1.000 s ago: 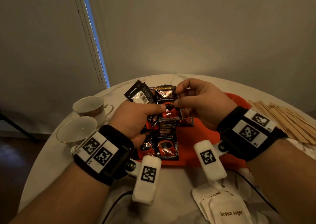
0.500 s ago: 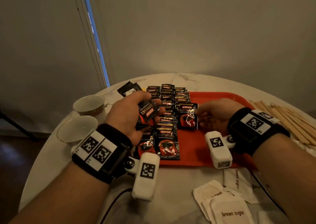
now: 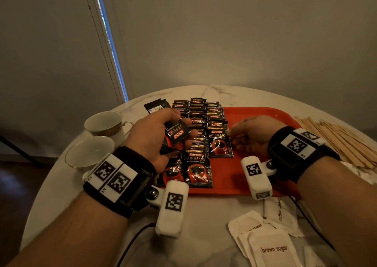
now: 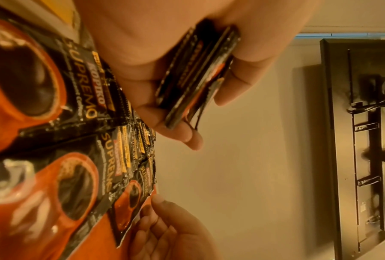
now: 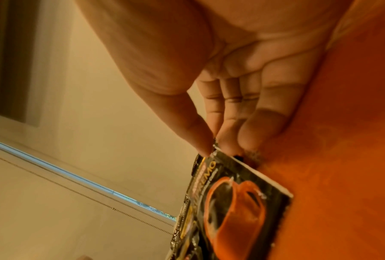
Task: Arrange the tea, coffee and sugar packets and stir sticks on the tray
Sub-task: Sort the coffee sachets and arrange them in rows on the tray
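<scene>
Marble table (image 3: 204, 91) under red tray (image 3: 255, 113); grey wall (image 3: 244, 32)

Dim warm light, blurred wrist views

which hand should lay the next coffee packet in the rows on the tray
Probably right. The right hand is at the last-laid packet on the red tray, fingertips on its edge; the left hand grips the packet stack.

head: above, looking down at tray (image 3: 255, 113) | wrists: close, along fingers | shared: coffee packets (image 3: 220, 144)
</scene>
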A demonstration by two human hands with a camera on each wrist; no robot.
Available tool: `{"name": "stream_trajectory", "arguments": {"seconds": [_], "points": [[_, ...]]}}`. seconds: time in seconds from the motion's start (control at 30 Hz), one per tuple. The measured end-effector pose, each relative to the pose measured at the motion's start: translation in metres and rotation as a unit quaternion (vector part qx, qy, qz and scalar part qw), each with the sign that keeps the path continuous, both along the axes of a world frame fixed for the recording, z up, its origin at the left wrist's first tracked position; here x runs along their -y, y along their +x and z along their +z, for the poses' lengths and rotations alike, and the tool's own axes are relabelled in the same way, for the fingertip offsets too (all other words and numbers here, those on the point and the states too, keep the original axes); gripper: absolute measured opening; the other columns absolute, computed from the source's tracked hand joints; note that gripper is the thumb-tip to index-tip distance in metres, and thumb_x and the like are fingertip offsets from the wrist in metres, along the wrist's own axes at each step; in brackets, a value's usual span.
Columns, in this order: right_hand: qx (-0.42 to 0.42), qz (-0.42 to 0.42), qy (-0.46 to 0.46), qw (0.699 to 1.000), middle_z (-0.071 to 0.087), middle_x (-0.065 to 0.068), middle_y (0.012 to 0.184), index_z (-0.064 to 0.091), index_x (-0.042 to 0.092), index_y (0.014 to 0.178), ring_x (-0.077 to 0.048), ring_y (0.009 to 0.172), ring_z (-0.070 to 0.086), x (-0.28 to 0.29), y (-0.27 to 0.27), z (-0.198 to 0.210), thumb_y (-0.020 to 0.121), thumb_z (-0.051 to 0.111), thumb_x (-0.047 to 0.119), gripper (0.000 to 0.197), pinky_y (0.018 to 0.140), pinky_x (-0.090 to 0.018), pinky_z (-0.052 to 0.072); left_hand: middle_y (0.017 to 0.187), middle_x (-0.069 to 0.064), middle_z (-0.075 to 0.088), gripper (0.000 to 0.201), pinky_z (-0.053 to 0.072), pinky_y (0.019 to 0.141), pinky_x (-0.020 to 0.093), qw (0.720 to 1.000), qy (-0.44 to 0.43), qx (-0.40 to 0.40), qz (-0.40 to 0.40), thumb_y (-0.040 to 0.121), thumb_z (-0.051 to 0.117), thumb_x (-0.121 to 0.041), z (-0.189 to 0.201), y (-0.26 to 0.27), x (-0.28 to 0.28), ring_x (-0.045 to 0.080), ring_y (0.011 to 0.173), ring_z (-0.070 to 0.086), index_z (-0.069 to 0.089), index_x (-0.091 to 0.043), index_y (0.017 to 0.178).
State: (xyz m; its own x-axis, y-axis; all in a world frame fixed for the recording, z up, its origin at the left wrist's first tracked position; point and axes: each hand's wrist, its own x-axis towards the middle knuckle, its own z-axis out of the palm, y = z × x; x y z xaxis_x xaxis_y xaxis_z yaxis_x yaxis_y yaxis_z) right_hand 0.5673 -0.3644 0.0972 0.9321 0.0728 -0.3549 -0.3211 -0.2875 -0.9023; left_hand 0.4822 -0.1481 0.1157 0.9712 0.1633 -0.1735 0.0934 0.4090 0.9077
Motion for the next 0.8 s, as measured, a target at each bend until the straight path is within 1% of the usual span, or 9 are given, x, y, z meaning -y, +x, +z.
{"name": "stream_trajectory", "arguments": {"seconds": [0.13, 0.23, 0.33, 0.43, 0.5, 0.6, 0.67, 0.73, 0.8], "points": [[0.033, 0.003, 0.022, 0.999, 0.058, -0.003, 0.067, 0.061, 0.012, 0.079, -0.015, 0.06, 0.054, -0.005, -0.003, 0.004, 0.085, 0.079, 0.011, 0.019, 0.058, -0.029, 0.049, 0.086, 0.012, 0.077, 0.015, 0.06, 0.063, 0.037, 1.0, 0.008, -0.003, -0.011, 0.095, 0.055, -0.004, -0.003, 0.0, -0.001, 0.033, 0.08, 0.077, 0.063, -0.007, 0.108], [0.058, 0.078, 0.106, 0.99, 0.053, 0.003, 0.065, 0.066, 0.016, 0.093, -0.012, 0.057, 0.048, -0.017, -0.013, 0.018, 0.089, 0.076, 0.028, 0.016, 0.056, -0.027, 0.041, 0.096, 0.021, 0.078, 0.018, 0.063, 0.06, 0.036, 0.998, 0.036, -0.007, -0.058, 0.095, 0.06, 0.0, -0.005, -0.001, 0.001, 0.034, 0.082, 0.078, 0.064, 0.002, 0.112], [0.096, 0.176, 0.102, 0.974, 0.059, 0.002, 0.072, 0.07, 0.02, 0.087, -0.011, 0.059, 0.052, -0.03, -0.029, 0.032, 0.078, 0.079, 0.041, 0.024, 0.056, -0.027, 0.04, 0.103, 0.025, 0.076, 0.028, 0.062, 0.075, 0.045, 0.994, 0.059, 0.014, -0.095, 0.086, 0.069, 0.001, -0.006, -0.005, 0.005, 0.037, 0.085, 0.076, 0.069, -0.001, 0.114], [0.144, 0.189, 0.061, 0.969, 0.059, 0.004, 0.065, 0.066, 0.016, 0.088, -0.009, 0.055, 0.052, -0.038, -0.036, 0.03, 0.081, 0.081, 0.029, 0.02, 0.051, -0.025, 0.043, 0.107, 0.024, 0.076, 0.039, 0.059, 0.092, 0.055, 0.991, 0.077, 0.027, -0.109, 0.075, 0.076, -0.001, -0.006, -0.006, 0.005, 0.04, 0.098, 0.075, 0.073, -0.004, 0.114], [0.145, 0.168, 0.071, 0.972, 0.06, 0.004, 0.064, 0.066, 0.012, 0.096, -0.009, 0.053, 0.052, -0.037, -0.035, 0.026, 0.087, 0.077, 0.017, 0.015, 0.049, -0.025, 0.043, 0.108, 0.024, 0.075, 0.044, 0.059, 0.092, 0.055, 0.99, 0.065, 0.017, -0.124, 0.073, 0.076, -0.004, -0.005, -0.005, 0.005, 0.04, 0.098, 0.075, 0.072, -0.003, 0.116], [0.12, 0.159, 0.106, 0.974, 0.066, -0.005, 0.082, 0.068, 0.01, 0.109, -0.01, 0.056, 0.055, -0.034, -0.033, 0.024, 0.087, 0.075, 0.01, 0.024, 0.049, -0.024, 0.044, 0.107, 0.022, 0.076, 0.043, 0.062, 0.088, 0.051, 0.99, 0.067, 0.022, -0.125, 0.076, 0.076, -0.008, -0.005, -0.004, 0.006, 0.036, 0.096, 0.076, 0.072, -0.004, 0.118], [0.124, 0.152, 0.122, 0.973, 0.067, -0.007, 0.084, 0.069, 0.01, 0.103, -0.009, 0.055, 0.056, -0.035, -0.035, 0.026, 0.088, 0.073, 0.006, 0.015, 0.047, -0.023, 0.045, 0.111, 0.023, 0.075, 0.047, 0.059, 0.09, 0.054, 0.993, 0.056, 0.014, -0.107, 0.077, 0.079, -0.016, -0.006, -0.003, 0.005, 0.04, 0.101, 0.074, 0.071, -0.005, 0.122], [0.138, 0.12, 0.153, 0.971, 0.068, -0.005, 0.077, 0.068, 0.01, 0.091, -0.011, 0.055, 0.059, -0.035, -0.036, 0.03, 0.09, 0.07, 0.002, 0.009, 0.047, -0.023, 0.049, 0.107, 0.019, 0.077, 0.052, 0.061, 0.077, 0.048, 0.997, 0.035, -0.009, -0.061, 0.079, 0.082, -0.033, -0.006, 0.001, 0.003, 0.036, 0.091, 0.076, 0.07, -0.007, 0.122], [0.17, 0.086, 0.185, 0.964, 0.071, -0.007, 0.075, 0.065, 0.01, 0.084, -0.017, 0.062, 0.068, -0.031, -0.037, 0.035, 0.088, 0.071, -0.003, 0.014, 0.053, -0.024, 0.056, 0.095, 0.014, 0.078, 0.054, 0.059, 0.066, 0.04, 0.999, 0.018, -0.039, -0.013, 0.079, 0.081, -0.051, -0.005, 0.004, -0.002, 0.028, 0.073, 0.074, 0.072, -0.011, 0.115]]}}
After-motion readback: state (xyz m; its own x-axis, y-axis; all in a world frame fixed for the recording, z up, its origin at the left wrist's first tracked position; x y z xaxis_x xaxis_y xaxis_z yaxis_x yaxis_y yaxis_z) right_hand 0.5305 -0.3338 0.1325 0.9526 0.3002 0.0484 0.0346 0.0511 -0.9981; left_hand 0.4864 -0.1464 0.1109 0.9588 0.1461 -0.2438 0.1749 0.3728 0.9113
